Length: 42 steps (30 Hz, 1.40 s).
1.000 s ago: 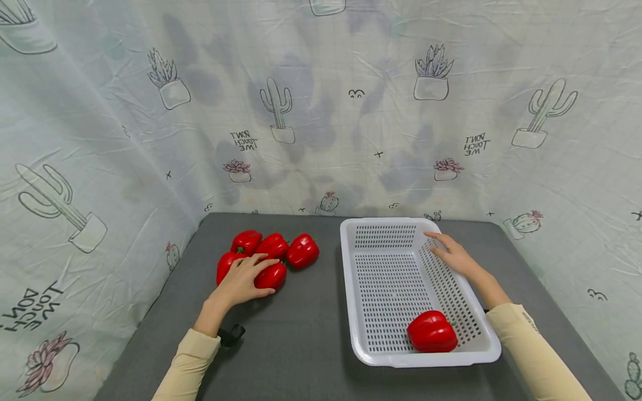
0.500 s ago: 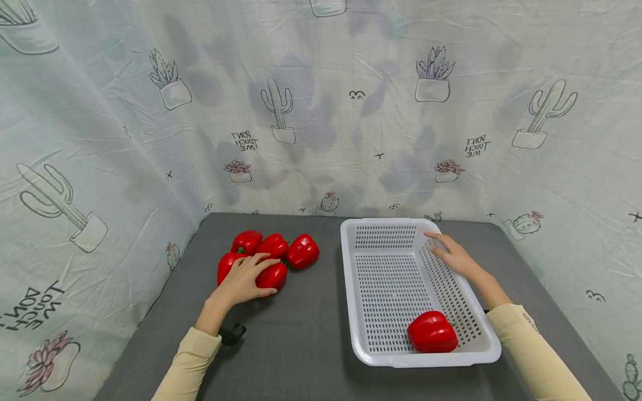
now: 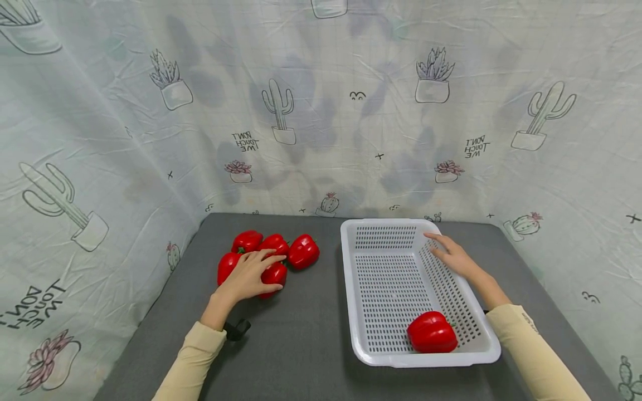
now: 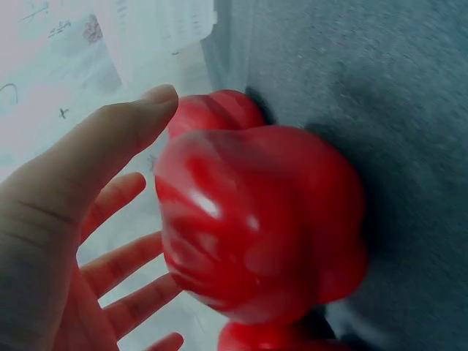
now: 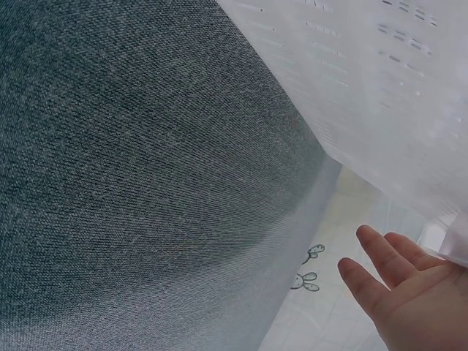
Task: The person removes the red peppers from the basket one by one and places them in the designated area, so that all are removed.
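My left hand [image 3: 248,277] hovers over a red bell pepper [image 3: 275,273] at the front of a group on the table's left. Its fingers are spread and slightly bent. In the left wrist view a gap shows between the thumb and that pepper [image 4: 256,219]; whether the other fingertips touch it I cannot tell. A white perforated plastic basket [image 3: 386,289] stands to the right, with one red bell pepper [image 3: 432,332] in its near right corner. At the basket's right rim lies my right hand [image 3: 453,259], fingers extended and holding nothing; contact with the rim is unclear.
Several more red bell peppers [image 3: 303,252] cluster around the left hand. A grey cloth [image 3: 311,334] covers the table. Behind and at the sides hangs a pale curtain [image 3: 321,111] with cactus drawings. A black strap [image 3: 237,329] is on the left wrist.
My left hand has shifted slightly right and its fingers have lifted and spread a little over the front pepper. The right hand, basket and peppers look unmoved.
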Tool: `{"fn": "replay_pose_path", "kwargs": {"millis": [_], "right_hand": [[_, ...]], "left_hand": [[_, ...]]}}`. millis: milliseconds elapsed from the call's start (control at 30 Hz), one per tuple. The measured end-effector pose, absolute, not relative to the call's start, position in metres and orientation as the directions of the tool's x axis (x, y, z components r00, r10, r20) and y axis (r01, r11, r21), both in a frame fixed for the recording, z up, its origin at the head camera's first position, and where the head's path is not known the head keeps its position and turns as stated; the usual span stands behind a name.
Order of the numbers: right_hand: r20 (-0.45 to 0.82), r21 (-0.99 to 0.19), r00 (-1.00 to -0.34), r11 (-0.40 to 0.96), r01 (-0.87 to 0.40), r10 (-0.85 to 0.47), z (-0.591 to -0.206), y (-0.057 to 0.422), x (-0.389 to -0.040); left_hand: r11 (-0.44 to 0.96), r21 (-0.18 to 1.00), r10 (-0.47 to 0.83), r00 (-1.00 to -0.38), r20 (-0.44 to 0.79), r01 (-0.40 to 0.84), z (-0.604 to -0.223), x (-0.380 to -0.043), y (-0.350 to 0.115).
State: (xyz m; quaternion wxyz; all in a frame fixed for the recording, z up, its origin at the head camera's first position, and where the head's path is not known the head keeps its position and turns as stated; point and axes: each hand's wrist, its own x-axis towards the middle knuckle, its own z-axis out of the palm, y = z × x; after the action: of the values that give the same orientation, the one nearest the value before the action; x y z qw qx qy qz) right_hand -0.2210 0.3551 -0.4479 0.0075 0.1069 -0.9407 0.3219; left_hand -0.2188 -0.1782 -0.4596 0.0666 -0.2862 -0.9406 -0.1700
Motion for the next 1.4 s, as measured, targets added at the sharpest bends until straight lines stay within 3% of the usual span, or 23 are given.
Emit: {"fn": "replay_pose_path", "kwargs": {"millis": [767,1400], "right_hand": [[0.082,-0.603,-0.977,0.771,-0.204,-0.194,-0.446,0.354,-0.220],[0.088,-0.593,-0.976,0.776,-0.214,-0.201,-0.447,0.353,-0.220]], "left_hand": [[0.684,0.244,0.650,-0.726,0.224,0.688,-0.429,-0.231,-0.127],[0.578,0.120,0.782,-0.590,0.201,0.807,-0.409,-0.230,-0.065]]}}
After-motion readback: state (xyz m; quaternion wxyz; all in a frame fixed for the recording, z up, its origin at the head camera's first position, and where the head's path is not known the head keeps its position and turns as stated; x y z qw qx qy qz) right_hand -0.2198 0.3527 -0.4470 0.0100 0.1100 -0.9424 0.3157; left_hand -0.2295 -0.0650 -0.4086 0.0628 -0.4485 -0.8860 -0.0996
